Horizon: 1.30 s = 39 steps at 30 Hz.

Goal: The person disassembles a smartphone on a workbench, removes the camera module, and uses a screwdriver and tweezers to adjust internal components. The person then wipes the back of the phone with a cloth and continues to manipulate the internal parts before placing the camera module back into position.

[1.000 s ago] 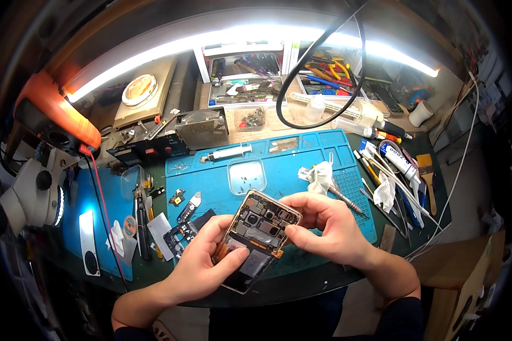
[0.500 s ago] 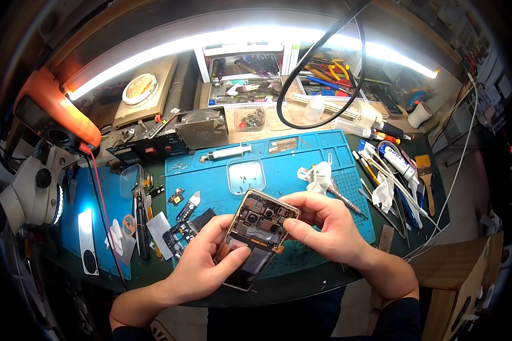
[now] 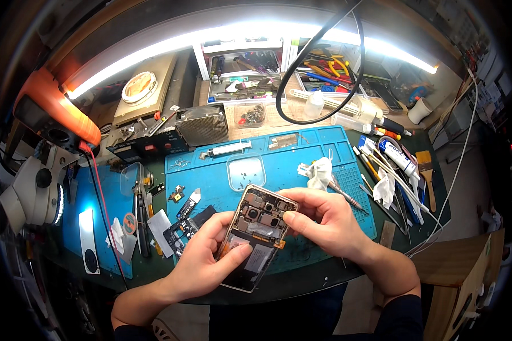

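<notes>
Desk (image 3: 318,276): a dark surface whose near edge faces the person. Blue mat (image 3: 284,165): spread over the desk's middle, its near edge passing beneath the hands. Phone (image 3: 260,234): opened back upward, held over the mat's near edge, its lower end reaching past that edge toward the desk's near edge. Its long axis is slanted, the upper end pointing toward the mat's far right corner and the lower end toward the desk's near edge, a little to the left. Right hand (image 3: 327,224): thumb and forefinger closed on the phone's upper right corner, so that the phone lies directly left of these fingertips and extends down and left from them. Left hand (image 3: 206,262): gripping the left long edge, thumb across the face, the other fingers partly hidden behind. Battery (image 3: 259,258): in the lower half, nearer the left hand, whose thumb tip rests at its side. Camera lenses (image 3: 252,213): in the upper half, just left of the right thumb. Orange flex tab (image 3: 280,244): projecting from the right long edge, below the right thumb and apart from it.
</notes>
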Each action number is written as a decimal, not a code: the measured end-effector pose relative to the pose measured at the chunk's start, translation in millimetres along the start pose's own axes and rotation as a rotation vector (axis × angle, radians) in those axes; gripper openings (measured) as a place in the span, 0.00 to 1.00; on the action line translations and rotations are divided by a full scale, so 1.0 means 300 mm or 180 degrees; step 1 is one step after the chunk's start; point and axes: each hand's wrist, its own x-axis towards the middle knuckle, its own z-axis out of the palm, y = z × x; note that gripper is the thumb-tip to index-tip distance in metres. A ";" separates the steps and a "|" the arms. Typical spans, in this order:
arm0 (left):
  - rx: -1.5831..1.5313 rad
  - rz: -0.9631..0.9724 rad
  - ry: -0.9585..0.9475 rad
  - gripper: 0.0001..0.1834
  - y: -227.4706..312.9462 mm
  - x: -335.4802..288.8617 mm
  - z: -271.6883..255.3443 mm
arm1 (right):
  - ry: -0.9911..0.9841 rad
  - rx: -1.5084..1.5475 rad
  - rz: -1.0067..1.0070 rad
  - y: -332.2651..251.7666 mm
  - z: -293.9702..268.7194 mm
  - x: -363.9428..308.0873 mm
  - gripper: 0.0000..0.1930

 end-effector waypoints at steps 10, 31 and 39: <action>-0.0042 0.0002 -0.0016 0.26 0.001 0.004 0.002 | 0.0033 0.0138 -0.0015 0.009 -0.001 0.003 0.20; 0.2446 0.0944 0.0228 0.21 -0.015 0.053 -0.016 | 0.2624 -0.1934 -0.1133 -0.174 -0.280 -0.125 0.13; 0.3597 0.1747 0.0530 0.22 -0.045 0.086 0.058 | 0.3100 -0.3806 0.0218 -0.141 -0.444 -0.342 0.09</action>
